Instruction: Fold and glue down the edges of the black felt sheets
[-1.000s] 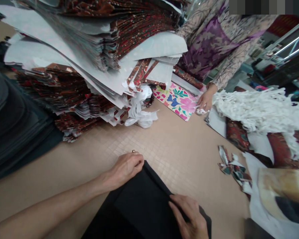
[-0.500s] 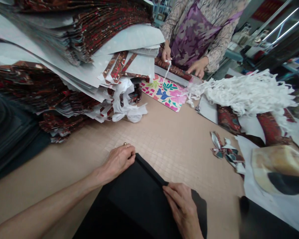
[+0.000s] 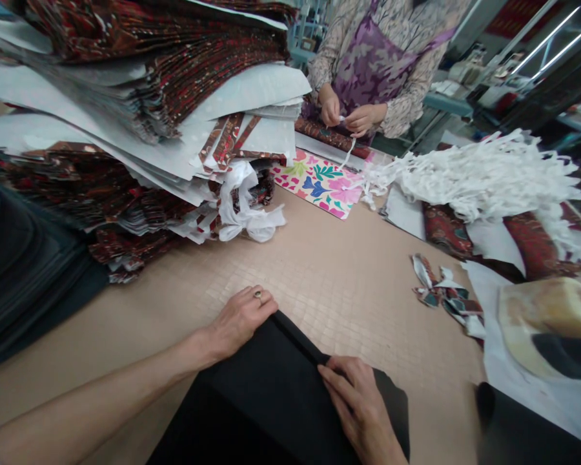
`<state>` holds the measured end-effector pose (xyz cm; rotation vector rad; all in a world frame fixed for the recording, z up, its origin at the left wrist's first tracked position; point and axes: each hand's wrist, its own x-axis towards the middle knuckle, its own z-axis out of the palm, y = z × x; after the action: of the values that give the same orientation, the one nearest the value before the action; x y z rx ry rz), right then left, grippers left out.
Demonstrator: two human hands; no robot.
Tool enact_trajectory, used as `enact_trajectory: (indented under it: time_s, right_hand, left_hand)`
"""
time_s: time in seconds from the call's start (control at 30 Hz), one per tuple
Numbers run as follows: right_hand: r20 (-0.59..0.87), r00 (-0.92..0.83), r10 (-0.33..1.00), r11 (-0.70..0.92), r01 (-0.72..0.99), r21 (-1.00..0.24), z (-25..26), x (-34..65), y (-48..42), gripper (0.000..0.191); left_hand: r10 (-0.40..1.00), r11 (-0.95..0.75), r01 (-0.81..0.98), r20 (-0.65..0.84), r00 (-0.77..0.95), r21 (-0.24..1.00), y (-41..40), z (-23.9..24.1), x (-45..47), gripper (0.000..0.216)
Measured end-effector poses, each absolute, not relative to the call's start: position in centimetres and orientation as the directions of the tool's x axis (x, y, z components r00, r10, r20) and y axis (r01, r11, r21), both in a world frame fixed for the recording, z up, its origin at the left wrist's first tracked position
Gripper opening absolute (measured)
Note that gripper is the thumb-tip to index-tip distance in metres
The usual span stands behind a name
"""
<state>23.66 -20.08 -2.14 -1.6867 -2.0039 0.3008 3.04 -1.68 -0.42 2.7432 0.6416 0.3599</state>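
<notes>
A sheet of black fabric lies in front of me, its far edge turned over into a narrow fold. At the far left corner of that fold, my left hand grips the fabric, fingers curled and a ring showing. My right hand pinches the same folded edge further right, thumb and fingers pressed together on it. A darker flap of the fabric sticks out to the right beyond this hand. The undersides of both hands are hidden.
Tall stacks of patterned, white-backed pieces stand at the back left, near dark stacked fabric. A co-worker handles a white strip across the table. White strips, scraps and a black roll lie right.
My left hand has shifted slightly right along with the fabric's corner; the right hand keeps its pinch. The co-worker's two hands have come together on the white strip.
</notes>
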Motion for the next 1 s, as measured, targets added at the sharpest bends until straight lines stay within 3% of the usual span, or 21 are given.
enact_trajectory:
  time_s: [0.13, 0.27, 0.47, 0.63, 0.8, 0.9, 1.0]
  right_hand:
    - [0.232, -0.130, 0.964, 0.218, 0.886, -0.409, -2.4, 23.7, -20.1, 0.026]
    - [0.260, -0.144, 0.955, 0.239, 0.891, -0.385, -2.6, 23.7, -20.2, 0.024]
    - [0.297, -0.150, 0.943, 0.261, 0.885, -0.384, -2.7, 23.7, -20.1, 0.023]
    - [0.277, -0.121, 0.953, 0.228, 0.890, -0.394, -2.6, 23.6, -20.1, 0.026]
    - [0.247, -0.101, 0.964, 0.200, 0.887, -0.417, -2.0, 23.4, -20.0, 0.028]
    - [0.294, -0.094, 0.951, 0.216, 0.883, -0.417, -1.9, 23.3, -19.9, 0.026]
    - [0.341, -0.090, 0.936, 0.234, 0.882, -0.409, -2.1, 23.2, -19.9, 0.026]
  left_hand:
    - [0.299, -0.942, 0.282, 0.072, 0.951, 0.183, -2.1, 0.4, 2.3, 0.032]
    - [0.259, -0.959, 0.261, -0.037, 0.965, 0.113, -3.0, 1.1, 1.5, 0.055]
    - [0.282, -0.949, 0.295, -0.123, 0.951, 0.107, -3.7, 1.3, 1.4, 0.053]
    - [0.342, -0.934, 0.346, -0.057, 0.938, 0.089, -4.6, 1.3, 2.6, 0.040]
    - [0.311, -0.943, 0.315, -0.050, 0.949, 0.108, -6.0, 0.7, 3.3, 0.050]
    - [0.331, -0.937, 0.333, -0.043, 0.943, 0.106, -6.6, 1.2, 3.9, 0.045]
    - [0.258, -0.953, 0.260, -0.033, 0.966, 0.153, -7.6, 2.1, 5.0, 0.046]
